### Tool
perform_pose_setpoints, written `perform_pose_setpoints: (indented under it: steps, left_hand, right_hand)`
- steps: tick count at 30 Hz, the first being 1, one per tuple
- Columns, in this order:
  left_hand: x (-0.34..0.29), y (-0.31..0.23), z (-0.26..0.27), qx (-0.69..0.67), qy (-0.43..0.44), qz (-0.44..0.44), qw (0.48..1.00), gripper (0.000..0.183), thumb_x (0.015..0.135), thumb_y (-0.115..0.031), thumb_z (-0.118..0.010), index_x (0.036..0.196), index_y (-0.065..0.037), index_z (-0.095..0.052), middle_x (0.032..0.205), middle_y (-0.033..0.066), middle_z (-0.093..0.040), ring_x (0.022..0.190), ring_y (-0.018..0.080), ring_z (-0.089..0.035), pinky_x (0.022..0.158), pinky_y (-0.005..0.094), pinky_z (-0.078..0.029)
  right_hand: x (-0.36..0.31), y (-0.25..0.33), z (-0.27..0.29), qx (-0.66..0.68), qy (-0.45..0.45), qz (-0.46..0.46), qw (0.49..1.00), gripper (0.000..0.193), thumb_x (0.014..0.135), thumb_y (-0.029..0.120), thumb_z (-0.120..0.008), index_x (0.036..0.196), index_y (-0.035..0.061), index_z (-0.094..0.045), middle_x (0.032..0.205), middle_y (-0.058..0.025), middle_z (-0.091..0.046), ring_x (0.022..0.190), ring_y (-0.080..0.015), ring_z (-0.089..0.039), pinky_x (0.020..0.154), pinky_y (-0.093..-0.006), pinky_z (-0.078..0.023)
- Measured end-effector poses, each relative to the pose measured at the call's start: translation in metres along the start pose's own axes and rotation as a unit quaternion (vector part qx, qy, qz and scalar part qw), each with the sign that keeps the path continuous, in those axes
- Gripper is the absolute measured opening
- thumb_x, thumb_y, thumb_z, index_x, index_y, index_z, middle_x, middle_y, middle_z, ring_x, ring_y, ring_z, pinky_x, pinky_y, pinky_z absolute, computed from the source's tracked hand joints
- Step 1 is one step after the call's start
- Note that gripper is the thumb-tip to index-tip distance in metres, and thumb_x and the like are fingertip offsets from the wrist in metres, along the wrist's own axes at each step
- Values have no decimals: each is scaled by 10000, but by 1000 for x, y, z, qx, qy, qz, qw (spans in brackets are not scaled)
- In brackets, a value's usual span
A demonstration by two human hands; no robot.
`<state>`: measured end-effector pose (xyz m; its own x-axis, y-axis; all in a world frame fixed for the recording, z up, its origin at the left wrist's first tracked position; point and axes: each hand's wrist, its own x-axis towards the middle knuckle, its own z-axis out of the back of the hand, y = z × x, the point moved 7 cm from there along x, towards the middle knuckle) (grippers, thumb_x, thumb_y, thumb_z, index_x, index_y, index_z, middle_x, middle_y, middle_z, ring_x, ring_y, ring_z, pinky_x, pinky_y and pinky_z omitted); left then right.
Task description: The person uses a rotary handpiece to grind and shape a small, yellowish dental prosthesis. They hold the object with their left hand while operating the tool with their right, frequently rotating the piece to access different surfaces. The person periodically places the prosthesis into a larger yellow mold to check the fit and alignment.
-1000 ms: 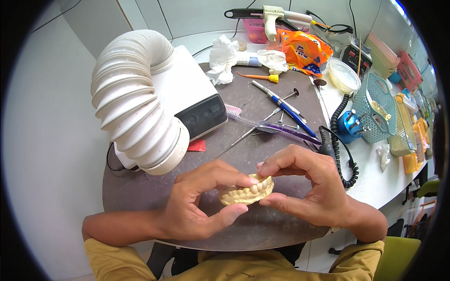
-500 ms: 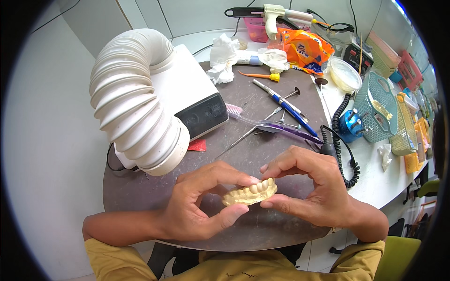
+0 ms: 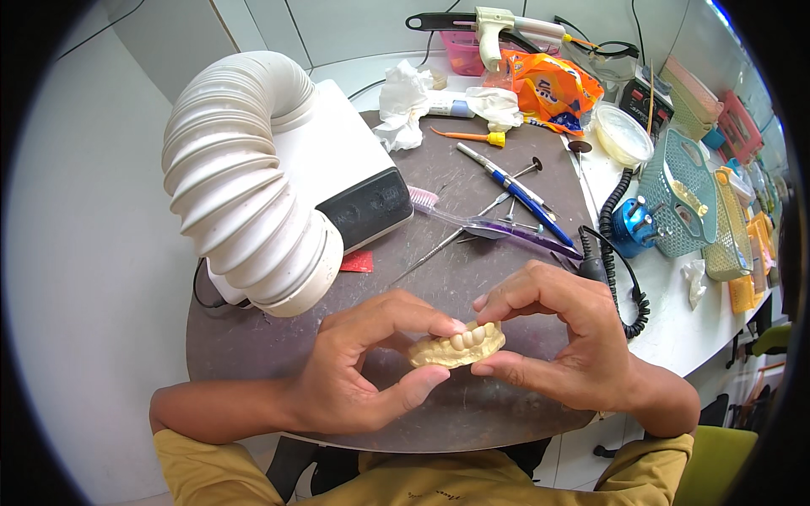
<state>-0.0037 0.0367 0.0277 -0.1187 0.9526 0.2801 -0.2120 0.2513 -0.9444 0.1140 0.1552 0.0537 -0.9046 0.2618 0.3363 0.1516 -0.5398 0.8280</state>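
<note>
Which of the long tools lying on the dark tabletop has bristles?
The purple-handled brush: pink bristles at its left end set it apart, since the blue pen-like tool and slim metal tool show none.

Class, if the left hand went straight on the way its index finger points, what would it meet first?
The left hand would first meet the dental model, which it seemingly touches; next, probably the right hand, depth being unclear.

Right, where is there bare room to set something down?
On the brown desktop, between the white corrugated hose and left hand; also a patch between purple toothbrush and right hand. Crowded: beyond the toothbrush, around the blue pen-shaped tool, and rightward by the teal basket.
</note>
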Motion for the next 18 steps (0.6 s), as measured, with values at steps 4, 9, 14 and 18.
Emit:
perform_pose_setpoints:
  steps: [4,9,14,18]
  left_hand:
    - [0,0,0,-1,3,2,1000,347,840,-28,-707,1157,15,-573,1077,143,-601,939,169,-615,775,267,-508]
    - [0,0,0,-4,4,1,1000,352,839,-30,-711,1158,16,-572,1073,139,-598,937,166,-614,773,267,-507]
    - [-1,0,0,-5,4,7,1000,354,838,-30,-713,1158,19,-572,1067,138,-597,937,165,-613,779,269,-508]
    - [0,0,0,-7,6,9,1000,351,838,-33,-716,1154,21,-573,1061,140,-598,932,169,-617,780,272,-517]
  right_hand:
    - [0,1,0,2,-2,7,1000,313,754,110,-815,985,-16,-645,900,-114,-656,801,-214,-650,727,-313,-540]
    - [0,1,0,6,-1,4,1000,307,756,103,-811,985,-16,-646,900,-115,-658,805,-214,-656,731,-314,-543]
    - [0,0,-1,17,1,1,1000,299,759,100,-809,982,-18,-647,901,-116,-660,809,-214,-661,738,-315,-548]
    - [0,1,-1,14,-1,0,1000,296,759,98,-809,979,-18,-649,903,-116,-661,809,-215,-662,738,-315,-548]
